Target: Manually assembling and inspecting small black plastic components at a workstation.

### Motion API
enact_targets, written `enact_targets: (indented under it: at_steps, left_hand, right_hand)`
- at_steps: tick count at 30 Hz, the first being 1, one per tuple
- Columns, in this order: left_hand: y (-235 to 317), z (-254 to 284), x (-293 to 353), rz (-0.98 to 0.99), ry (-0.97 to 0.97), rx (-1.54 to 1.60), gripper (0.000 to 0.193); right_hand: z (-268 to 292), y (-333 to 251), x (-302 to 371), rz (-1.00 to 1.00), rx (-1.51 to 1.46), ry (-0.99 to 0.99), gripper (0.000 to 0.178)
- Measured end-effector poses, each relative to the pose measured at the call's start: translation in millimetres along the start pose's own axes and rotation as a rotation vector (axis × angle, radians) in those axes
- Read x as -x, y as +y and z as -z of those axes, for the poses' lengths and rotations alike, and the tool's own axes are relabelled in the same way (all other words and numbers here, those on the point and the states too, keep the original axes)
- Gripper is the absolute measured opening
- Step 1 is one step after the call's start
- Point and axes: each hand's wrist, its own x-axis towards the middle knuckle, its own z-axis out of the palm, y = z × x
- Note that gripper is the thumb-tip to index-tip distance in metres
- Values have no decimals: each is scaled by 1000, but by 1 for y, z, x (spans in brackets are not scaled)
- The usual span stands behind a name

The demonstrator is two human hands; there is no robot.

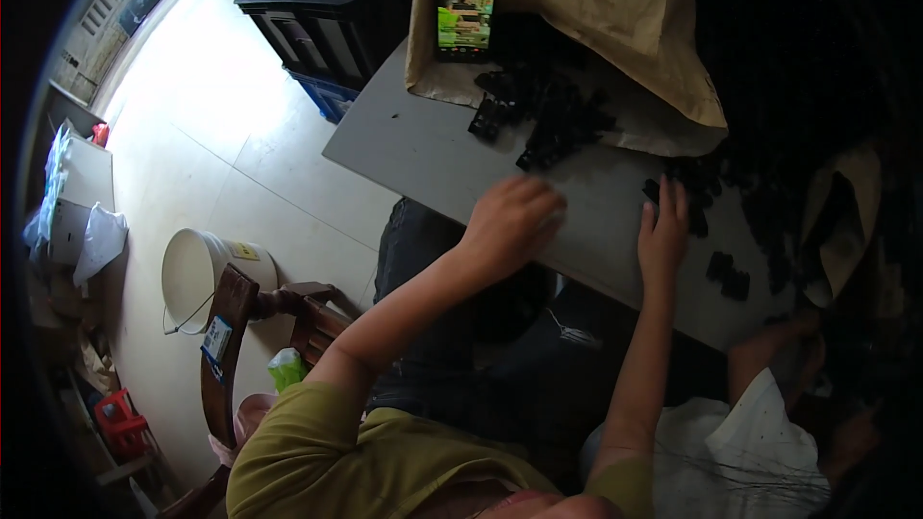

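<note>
My left hand [512, 223] is closed above the near edge of the grey table [413, 135]. A small pale bit shows by its curled fingers, too unclear to name. My right hand [663, 233] lies further right on the tabletop, fingers stretched out and apart. Its fingertips are at a small black piece [652, 190], beside a scatter of dark pieces [707, 194]. A heap of black, plastic-looking pieces [543, 115] lies beyond my left hand, at the mouth of a brown paper sack [615, 0]. More black pieces [728, 276] lie right of my right hand.
A phone [466, 10] with a lit screen leans on the sack. Black crates [317, 29] stand at the table's far left. A white bucket [207, 264] and a wooden chair [231, 365] are on the left. Another person's arm [769, 356] reaches in at the right.
</note>
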Motion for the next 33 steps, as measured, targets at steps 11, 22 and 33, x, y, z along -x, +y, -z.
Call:
enact_targets:
  at_steps: [11, 22, 33]
  left_hand:
    - [-31, -29, -31, -51, 127, -617, 14]
    - [-2, -33, -7, 290, 52, 527, 14]
    - [2, -33, -5, 285, -68, 549, 13]
  right_hand:
    - [32, -39, 31, -134, -112, -255, 28]
    - [47, -74, 34, -182, -523, -259, 32]
    - [55, -83, 35, -44, -407, -271, 34]
